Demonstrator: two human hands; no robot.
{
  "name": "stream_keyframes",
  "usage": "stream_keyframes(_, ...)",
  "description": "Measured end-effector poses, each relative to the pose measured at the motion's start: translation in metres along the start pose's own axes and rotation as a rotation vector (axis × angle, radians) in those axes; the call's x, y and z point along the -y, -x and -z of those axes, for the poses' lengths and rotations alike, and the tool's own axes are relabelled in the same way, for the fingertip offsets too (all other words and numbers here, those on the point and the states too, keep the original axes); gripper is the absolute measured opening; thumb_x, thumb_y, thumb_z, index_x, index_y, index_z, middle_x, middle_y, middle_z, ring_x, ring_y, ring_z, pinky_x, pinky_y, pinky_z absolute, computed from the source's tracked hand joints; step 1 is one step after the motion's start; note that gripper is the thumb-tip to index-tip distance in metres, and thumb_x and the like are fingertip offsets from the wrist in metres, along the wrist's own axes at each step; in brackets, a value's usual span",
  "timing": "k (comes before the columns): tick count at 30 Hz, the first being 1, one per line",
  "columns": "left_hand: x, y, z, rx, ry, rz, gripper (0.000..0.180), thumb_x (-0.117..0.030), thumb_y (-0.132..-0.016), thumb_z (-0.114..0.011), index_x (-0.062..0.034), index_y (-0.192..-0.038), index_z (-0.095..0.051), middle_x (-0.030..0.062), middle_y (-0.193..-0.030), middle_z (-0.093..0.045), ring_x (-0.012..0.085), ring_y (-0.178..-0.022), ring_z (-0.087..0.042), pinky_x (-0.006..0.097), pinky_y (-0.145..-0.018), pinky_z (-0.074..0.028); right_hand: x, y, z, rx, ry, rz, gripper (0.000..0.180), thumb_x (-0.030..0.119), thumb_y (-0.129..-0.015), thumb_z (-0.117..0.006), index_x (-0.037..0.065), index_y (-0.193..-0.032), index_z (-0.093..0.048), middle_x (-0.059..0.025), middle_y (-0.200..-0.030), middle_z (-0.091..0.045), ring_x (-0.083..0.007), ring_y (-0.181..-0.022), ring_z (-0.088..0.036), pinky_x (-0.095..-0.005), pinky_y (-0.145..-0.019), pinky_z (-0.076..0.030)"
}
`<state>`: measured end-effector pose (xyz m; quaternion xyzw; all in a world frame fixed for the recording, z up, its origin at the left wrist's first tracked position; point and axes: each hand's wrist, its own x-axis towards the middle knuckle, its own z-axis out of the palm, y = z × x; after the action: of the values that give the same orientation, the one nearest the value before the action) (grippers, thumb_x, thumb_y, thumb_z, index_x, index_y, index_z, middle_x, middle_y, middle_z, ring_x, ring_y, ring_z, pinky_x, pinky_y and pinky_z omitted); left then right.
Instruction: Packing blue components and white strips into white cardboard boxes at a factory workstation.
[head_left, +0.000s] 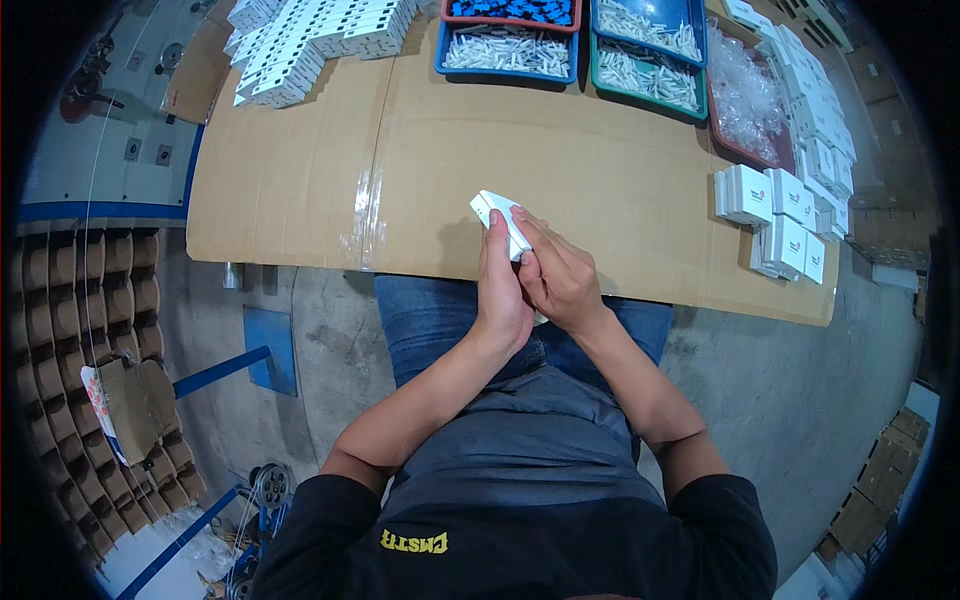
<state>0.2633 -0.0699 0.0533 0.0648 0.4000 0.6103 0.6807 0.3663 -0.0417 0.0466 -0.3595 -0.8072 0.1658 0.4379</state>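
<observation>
Between both hands (pixel 566 280), white box (pixel 514 237), clasped in part-curled fingers, far end exposed.

White flat box (pixel 512 236) is being held nr front edge, ctr, of brown cardboard-topped desk (pixel 290 180). White block stacks (pixel 330 38) are standing in far L corner. Far edge, ctr: red rect. plastic tray (pixel 510 25) is sitting on blue rect. plastic tray (pixel 505 76). To R, 2nd blue tray (pixel 650 53) is resting on green one (pixel 650 104); next R, maroon plastic tray (pixel 736 152) is holding clear plastic bags (pixel 745 95). White square boxes (pixel 785 240) are lining R edge.
</observation>
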Motion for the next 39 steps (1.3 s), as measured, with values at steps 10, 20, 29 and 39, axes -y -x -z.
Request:
stream_keyframes(10,-0.001,0.006,-0.003,-0.064,0.019,0.0,0.057,-0.057,-0.107,-0.044,-0.0077,-0.133,-0.056,0.0071,-0.121,-0.063,0.0182,-0.116,-0.06,0.034,-0.102,-0.047,0.004,0.002,0.002,0.021,-0.092,-0.056,0.034,0.004,-0.099,-0.052,-0.009,-0.129,-0.062,-0.0248,-0.123,-0.07,-0.039,-0.105,-0.073,-0.0426,-0.092,-0.058)
stream_keyframes(20,0.001,-0.001,0.001,-0.054,-0.063,-0.063,0.053,-0.058,-0.105,-0.048,-0.016,-0.138,-0.049,0.002,-0.124,-0.057,0.0151,-0.114,-0.056,0.035,-0.097,-0.046,-0.002,0.001,0.011,0.113,-0.282,-0.197,0.034,0.009,-0.103,-0.053,-0.002,-0.134,-0.062,-0.023,-0.13,-0.067,-0.0367,-0.115,-0.069,-0.0405,-0.097,-0.055)
stream_keyframes(29,-0.021,0.007,0.0,0.092,-0.164,0.009,0.061,-0.041,-0.106,-0.055,-0.0215,-0.157,-0.029,0.0057,-0.141,-0.048,0.0206,-0.128,-0.052,0.04,-0.102,-0.046,-0.008,0.0,0.028,0.165,-0.528,-0.284,0.039,0.013,-0.105,-0.047,0.001,-0.14,-0.058,-0.0183,-0.142,-0.062,-0.0342,-0.132,-0.059,-0.0479,-0.117,-0.039)
stream_keyframes(39,-0.019,-0.003,0.025,0.283,-0.844,-0.679,0.103,-0.008,-0.073,-0.086,-0.007,-0.155,-0.024,0.0173,-0.154,-0.036,0.0322,-0.144,-0.038,0.046,-0.12,-0.035,-0.007,-0.009,0.041,0.138,-0.957,-0.868,0.041,0.028,-0.111,-0.044,0.001,-0.138,-0.06,-0.0123,-0.136,-0.064,-0.0209,-0.124,-0.061,-0.0356,-0.105,-0.048)
